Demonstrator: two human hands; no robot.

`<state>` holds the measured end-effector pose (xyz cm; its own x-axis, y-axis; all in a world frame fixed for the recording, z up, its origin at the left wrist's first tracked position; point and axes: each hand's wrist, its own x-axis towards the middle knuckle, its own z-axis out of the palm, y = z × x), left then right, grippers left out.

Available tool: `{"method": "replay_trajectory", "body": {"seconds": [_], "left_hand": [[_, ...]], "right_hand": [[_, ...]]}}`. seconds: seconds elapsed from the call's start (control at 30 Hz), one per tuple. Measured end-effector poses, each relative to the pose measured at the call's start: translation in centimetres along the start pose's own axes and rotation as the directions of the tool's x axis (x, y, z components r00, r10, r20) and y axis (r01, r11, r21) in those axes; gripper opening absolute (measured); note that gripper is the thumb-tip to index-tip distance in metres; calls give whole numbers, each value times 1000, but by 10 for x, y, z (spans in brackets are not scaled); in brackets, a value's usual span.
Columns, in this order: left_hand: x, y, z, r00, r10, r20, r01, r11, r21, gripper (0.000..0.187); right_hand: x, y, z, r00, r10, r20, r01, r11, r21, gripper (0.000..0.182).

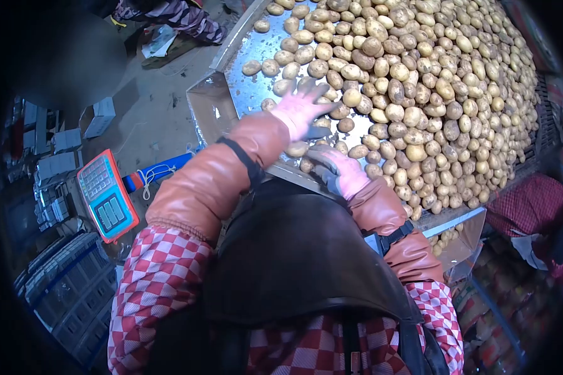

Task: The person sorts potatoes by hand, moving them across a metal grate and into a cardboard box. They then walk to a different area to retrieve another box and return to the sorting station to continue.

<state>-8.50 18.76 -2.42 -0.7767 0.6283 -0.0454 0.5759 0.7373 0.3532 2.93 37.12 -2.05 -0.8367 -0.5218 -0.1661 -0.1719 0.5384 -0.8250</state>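
My left hand [301, 111], in a pink glove with dark fingertips, reaches over the metal sorting table [247, 87]. Its fingers are spread above and against some potatoes [351, 97]. Close to the table's near edge is my right hand [339, 167], gloved the same way. Its fingers are partly bent and apart, beside a few loose potatoes [358, 151], and I see nothing held in it. A large heap of potatoes [444, 87] covers the middle and right of the table.
A red-framed digital scale [108, 195] stands at the left. Stacked crates [69, 294] fill the lower left. Raised side walls [211, 103] border the table. Another person's patterned sleeve [191, 22] shows at the top left. Dark red checked cloth [525, 203] is at the right.
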Motion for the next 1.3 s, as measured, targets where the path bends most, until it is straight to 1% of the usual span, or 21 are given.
{"method": "replay_trajectory", "body": {"seconds": [0.03, 0.1, 0.13, 0.23, 0.27, 0.33, 0.37, 0.47, 0.5, 0.57, 0.63, 0.7, 0.77, 0.87, 0.93, 0.97, 1.03, 1.07, 1.17, 1.23, 1.3], "left_hand": [[0, -14, 2, 995, 15, 94, -17, 999, 28, 61], [-8, -48, 11, 992, -121, -46, 123, 991, 52, 49], [-21, -52, 7, 965, -236, -114, 232, 971, -51, 43], [-51, -57, -1, 821, -549, -157, 521, 832, -189, 28], [-59, -51, 5, 819, -477, -317, 458, 878, -140, 23], [-62, -20, 8, 940, -249, -232, 234, 968, -91, 35], [-60, 1, 10, 973, -129, -191, 132, 991, 2, 40], [-53, -4, 27, 993, -19, -113, 35, 990, 137, 46], [-52, -31, 36, 981, -24, -190, 49, 991, 126, 43], [-53, -37, 19, 943, -290, -163, 277, 956, -100, 42], [-60, -32, 15, 901, -303, -311, 308, 951, -33, 39], [-58, -20, 10, 900, -103, -423, 138, 989, 53, 34], [-45, 18, 6, 994, -65, 87, 80, 982, -170, 34], [-28, 43, 26, 984, 165, 73, -165, 986, 1, 42], [-10, 51, 26, 982, -149, 111, 160, 983, -91, 51], [-4, 53, 26, 972, -188, 140, 196, 980, -44, 55], [2, 61, 18, 995, -104, -6, 103, 974, 204, 54], [5, 64, 12, 995, -102, -8, 102, 974, 202, 54], [10, 71, 2, 971, -181, 159, 116, 930, 350, 50], [-1, 66, 26, 965, -56, 255, -4, 973, 229, 45], [-6, 75, 32, 962, -81, 261, 46, 989, 138, 47]], "right_hand": [[-6, 0, -4, 1000, 8, -1, -8, 1000, -2, 37], [-20, 0, -23, 962, -5, -273, 39, 992, 120, 31], [-27, -2, -33, 893, -44, -448, 48, 999, -3, 30], [-59, 30, -44, 776, 97, -623, -309, 920, -242, 41], [-61, 29, -40, 773, 99, -626, -310, 921, -237, 41], [-61, 28, -23, 800, 251, -545, -526, 731, -435, 58], [-55, 38, -9, 809, 223, -543, -472, 798, -376, 68], [-34, 11, -12, 859, 312, -406, -493, 721, -488, 56], [-36, 15, -15, 855, 317, -411, -500, 717, -487, 56], [-48, 32, -27, 931, 230, -282, -303, 919, -253, 45], [-54, 40, -32, 883, 41, -467, -111, 986, -123, 32], [-64, 39, -28, 799, 195, -568, -241, 971, -6, 28], [-67, 40, -22, 798, 236, -554, -269, 963, 22, 27], [-67, 41, -18, 802, 254, -541, -286, 958, 24, 26], [-70, 39, -22, 798, 255, -546, -309, 951, -6, 26], [-74, 38, -24, 791, 263, -552, -319, 948, -5, 26], [-82, 38, -29, 762, 392, -516, -335, 920, 204, 26], [-88, 36, -31, 755, 402, -518, -374, 913, 164, 26], [-105, 39, -36, 741, 405, -535, -383, 910, 159, 25], [-118, 46, -38, 742, 382, -551, -368, 919, 142, 26], [-126, 50, -39, 713, 427, -556, -371, 903, 217, 26]]}}
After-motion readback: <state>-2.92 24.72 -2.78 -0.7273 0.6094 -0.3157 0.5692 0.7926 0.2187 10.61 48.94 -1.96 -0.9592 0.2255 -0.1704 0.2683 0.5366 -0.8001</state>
